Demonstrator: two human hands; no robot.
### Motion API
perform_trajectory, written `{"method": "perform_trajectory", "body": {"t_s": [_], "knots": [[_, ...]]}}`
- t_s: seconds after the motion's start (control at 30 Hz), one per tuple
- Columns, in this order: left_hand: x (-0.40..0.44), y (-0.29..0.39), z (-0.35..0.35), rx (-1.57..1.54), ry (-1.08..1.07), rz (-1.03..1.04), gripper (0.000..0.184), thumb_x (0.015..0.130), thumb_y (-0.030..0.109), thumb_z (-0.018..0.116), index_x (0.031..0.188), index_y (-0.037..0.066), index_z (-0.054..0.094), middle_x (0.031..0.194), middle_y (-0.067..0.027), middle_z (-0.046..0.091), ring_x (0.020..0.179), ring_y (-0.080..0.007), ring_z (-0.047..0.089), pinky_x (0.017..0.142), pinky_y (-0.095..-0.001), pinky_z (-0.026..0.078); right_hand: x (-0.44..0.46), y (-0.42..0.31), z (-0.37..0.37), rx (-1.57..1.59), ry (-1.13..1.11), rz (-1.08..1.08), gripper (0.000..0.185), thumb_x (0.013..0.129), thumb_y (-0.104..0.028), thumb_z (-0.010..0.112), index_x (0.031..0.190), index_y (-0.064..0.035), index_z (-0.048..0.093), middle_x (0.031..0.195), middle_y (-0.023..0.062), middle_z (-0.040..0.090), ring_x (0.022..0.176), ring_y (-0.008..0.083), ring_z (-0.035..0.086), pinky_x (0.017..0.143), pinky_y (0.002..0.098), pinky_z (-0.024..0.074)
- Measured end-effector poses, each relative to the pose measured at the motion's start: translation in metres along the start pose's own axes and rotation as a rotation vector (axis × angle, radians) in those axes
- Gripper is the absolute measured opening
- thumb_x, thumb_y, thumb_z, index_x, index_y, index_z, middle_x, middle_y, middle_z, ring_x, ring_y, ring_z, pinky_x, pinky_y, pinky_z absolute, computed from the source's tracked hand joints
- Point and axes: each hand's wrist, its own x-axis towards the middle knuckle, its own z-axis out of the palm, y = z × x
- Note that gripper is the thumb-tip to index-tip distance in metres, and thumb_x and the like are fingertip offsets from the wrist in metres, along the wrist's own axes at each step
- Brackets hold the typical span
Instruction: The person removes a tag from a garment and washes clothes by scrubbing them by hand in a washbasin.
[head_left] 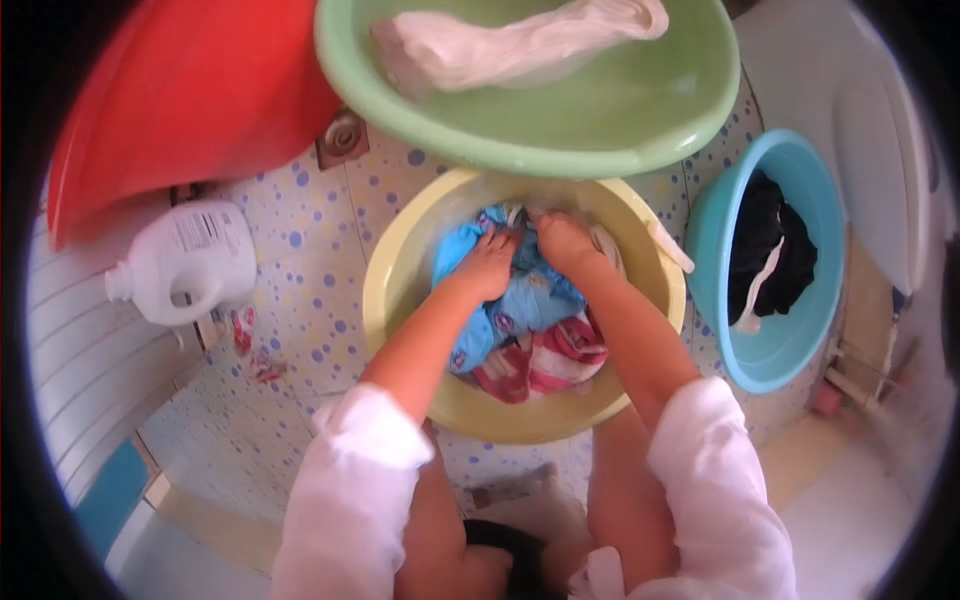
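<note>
A yellow basin [377,300] stands on the floor between my knees. In it lie a blue patterned garment [538,303] and, on the near side, a red-and-white cloth [565,358]. My left hand [490,264] rests on the blue garment with its fingers stretched out and apart. Beside it, at the far side of the basin, my right hand [563,240] is closed on a part of the blue garment; its fingertips are mostly hidden. A white handle-like piece [670,247] leans on the basin's right rim.
Beyond stands a green basin [530,150] with a pale wet cloth [510,45]. At right, a light-blue basin [765,370] holds black clothing [770,250]. A red tub [200,100], a white jug [185,260] and a floor drain [342,135] are at left.
</note>
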Motion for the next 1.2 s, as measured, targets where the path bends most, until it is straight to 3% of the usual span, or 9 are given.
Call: {"method": "perform_trajectory", "body": {"t_s": [0.07, 0.23, 0.3, 0.47, 0.73, 0.8, 0.83, 1.0, 1.2], "knots": [[-0.003, -0.011, -0.076, -0.9, -0.392, -0.155, 0.058, 0.086, 0.04, 0.05, 0.134, 0.013, 0.033, 0.136, -0.0088, 0.034, 0.123, -0.0294, 0.034, 0.099, -0.0436, 0.031, -0.003, -0.008, -0.039, 0.035, -0.014, 0.019, 0.021, 0.082, -0.011, 0.048, 0.103, -0.0112, 0.053, 0.089, 0.0127, 0.062, 0.07, 0.0282, 0.063, 0.059, 0.0371, 0.0503], [-0.064, 0.03, -0.183, -2.535, 0.079, -1.118, 0.05, 0.086, 0.046, 0.048, 0.121, 0.01, 0.047, 0.113, -0.009, 0.055, 0.102, -0.0276, 0.052, 0.088, -0.0432, 0.041, -0.089, -0.093, -0.108, 0.773, 0.546, -0.154, 0.027, 0.064, -0.01, 0.064, 0.089, -0.0066, 0.055, 0.074, 0.0108, 0.057, 0.063, 0.0289, 0.058, 0.055, 0.0369, 0.0466], [-0.063, 0.03, -0.173, -2.729, -0.247, -0.628, 0.05, 0.085, 0.048, 0.049, 0.12, 0.013, 0.048, 0.113, -0.0079, 0.054, 0.102, -0.0246, 0.052, 0.088, -0.0405, 0.043, -0.11, -0.132, -0.113, 1.1, 0.655, -0.497, 0.026, 0.065, -0.009, 0.061, 0.089, -0.0063, 0.055, 0.073, 0.0095, 0.056, 0.063, 0.028, 0.057, 0.056, 0.0371, 0.0468], [-0.071, 0.025, -0.151, -2.51, -0.116, -0.862, 0.041, 0.09, 0.038, 0.044, 0.119, 0.009, 0.047, 0.111, -0.009, 0.054, 0.1, -0.0212, 0.054, 0.086, -0.0361, 0.044, -0.09, -0.137, -0.081, 0.906, 0.643, -0.654, 0.014, 0.066, -0.016, 0.061, 0.078, -0.0114, 0.056, 0.069, 0.0069, 0.054, 0.061, 0.0243, 0.058, 0.057, 0.0366, 0.0475], [-0.07, 0.031, -0.185, -2.19, 0.285, -0.807, 0.048, 0.089, 0.023, 0.047, 0.129, 0.001, 0.033, 0.13, -0.0132, 0.038, 0.119, -0.0265, 0.04, 0.098, -0.0401, 0.035, -0.056, -0.021, -0.046, 0.838, 0.737, 0.233, 0.016, 0.068, -0.006, 0.064, 0.078, -0.0057, 0.05, 0.09, 0.0151, 0.054, 0.081, 0.0305, 0.055, 0.065, 0.0359, 0.0459], [-0.073, 0.032, -0.152, -0.65, 0.323, -0.502, 0.066, 0.085, 0.03, 0.053, 0.135, 0.001, 0.022, 0.14, -0.0159, 0.023, 0.129, -0.0323, 0.023, 0.104, -0.0464, 0.023, -0.064, -0.015, -0.047, 0.836, 0.809, 0.173, 0.02, 0.068, -0.001, 0.062, 0.082, -0.0054, 0.049, 0.097, 0.0165, 0.051, 0.085, 0.0314, 0.053, 0.066, 0.0358, 0.0454], [-0.069, 0.038, -0.142, -0.648, 0.321, -0.5, 0.066, 0.085, 0.03, 0.053, 0.135, 0.001, 0.022, 0.14, -0.0159, 0.023, 0.129, -0.0323, 0.023, 0.104, -0.0464, 0.023, -0.069, -0.014, -0.048, 0.833, 0.879, 0.117, 0.024, 0.068, 0.003, 0.061, 0.085, -0.005, 0.048, 0.103, 0.018, 0.048, 0.09, 0.0323, 0.051, 0.068, 0.0356, 0.0448], [-0.047, 0.032, -0.077, 0.02, -0.257, -0.144, 0.077, 0.075, 0.038, 0.063, 0.138, 0.013, 0.026, 0.143, -0.0174, 0.016, 0.134, -0.0322, 0.012, 0.106, -0.0504, 0.013, -0.061, -0.016, -0.017, 0.144, 0.199, -0.094, 0.06, 0.075, -0.009, 0.051, 0.132, -0.02, 0.036, 0.116, 0.0202, 0.044, 0.092, 0.0322, 0.053, 0.065, 0.0367, 0.0521], [-0.018, 0.014, -0.074, -0.123, -0.453, -0.161, 0.069, 0.074, 0.037, 0.064, 0.133, 0.018, 0.035, 0.141, -0.0162, 0.022, 0.13, -0.0331, 0.023, 0.103, -0.0467, 0.023, -0.027, -0.012, 0.015, 0.064, -0.086, 0.04, 0.035, 0.079, -0.014, 0.047, 0.114, -0.0126, 0.052, 0.109, 0.019, 0.053, 0.085, 0.0298, 0.059, 0.066, 0.0373, 0.0512]]}}
